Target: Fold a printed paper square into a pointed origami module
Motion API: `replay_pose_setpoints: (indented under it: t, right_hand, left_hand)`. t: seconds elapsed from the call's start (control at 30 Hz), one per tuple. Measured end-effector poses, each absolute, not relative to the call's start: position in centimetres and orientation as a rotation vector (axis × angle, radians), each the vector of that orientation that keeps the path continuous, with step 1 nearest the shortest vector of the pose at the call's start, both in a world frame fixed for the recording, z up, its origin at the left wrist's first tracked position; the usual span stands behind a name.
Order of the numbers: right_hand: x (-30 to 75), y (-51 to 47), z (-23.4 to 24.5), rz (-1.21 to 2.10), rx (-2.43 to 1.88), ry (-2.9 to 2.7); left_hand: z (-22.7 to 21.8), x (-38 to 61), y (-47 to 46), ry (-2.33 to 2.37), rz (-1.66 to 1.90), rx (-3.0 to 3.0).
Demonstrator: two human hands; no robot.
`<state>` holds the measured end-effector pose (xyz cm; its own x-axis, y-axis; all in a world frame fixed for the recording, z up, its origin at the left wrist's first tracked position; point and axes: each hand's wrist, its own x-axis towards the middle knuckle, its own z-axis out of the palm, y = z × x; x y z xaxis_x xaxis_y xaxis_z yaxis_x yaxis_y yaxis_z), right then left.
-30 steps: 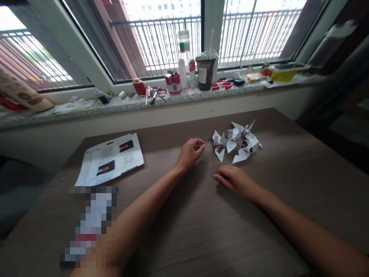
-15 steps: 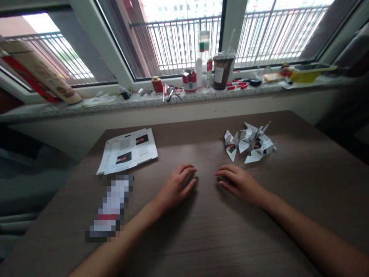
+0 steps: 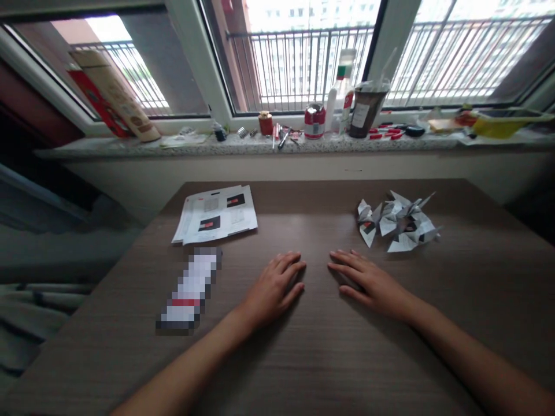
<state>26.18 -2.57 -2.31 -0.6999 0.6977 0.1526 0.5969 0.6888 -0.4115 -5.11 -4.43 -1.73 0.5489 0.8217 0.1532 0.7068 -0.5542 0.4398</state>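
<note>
My left hand lies palm down on the brown table, fingers stretched out and holding nothing. Opposite it, with a gap between the fingertips, my right hand rests the same way, empty and spread. Beyond the right hand sits a cluster of folded paper pieces made from printed sheets, some resembling origami birds. A stack of printed paper sheets lies at the far left. Nearer to my left forearm is a flat, pixelated phone-like object; its details are masked.
Behind the table a granite windowsill carries a red can, a clear bottle, a dark cup with a straw, red-handled pliers, a yellow container and a long cardboard box. A window stands behind them.
The view has turned left, so everything sits further right in the picture. Both hands have flattened onto the table, their fingers more spread than before.
</note>
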Motion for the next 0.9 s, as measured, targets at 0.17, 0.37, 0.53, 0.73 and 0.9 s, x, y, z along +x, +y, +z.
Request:
replay_pose_setpoints:
  t: [0.17,0.37,0.53,0.73,0.9]
  right_hand:
    - [26.3,-2.6,-2.3,0.497,-1.04,-2.594]
    - [26.5,-2.5,-2.7,0.483,-1.049,-2.624]
    - [26.7,-2.5,-2.8,0.491,-1.042,-2.604]
    - [26.7,-2.4,-2.8,0.503,-1.042,-2.609]
    - [26.6,-2.5,-2.7,0.509,-1.046,-2.596]
  left_hand:
    - [-1.2,-5.4,-4.3,1.217,0.593,2.385]
    - [-0.5,-7.6,-2.4,1.396,0.753,2.275]
    - [-0.1,-10.3,0.5,1.659,0.868,2.308]
    - [0.2,-12.4,3.2,1.964,0.793,2.387]
    - [-0.1,-13.5,4.2,2.05,0.68,2.386]
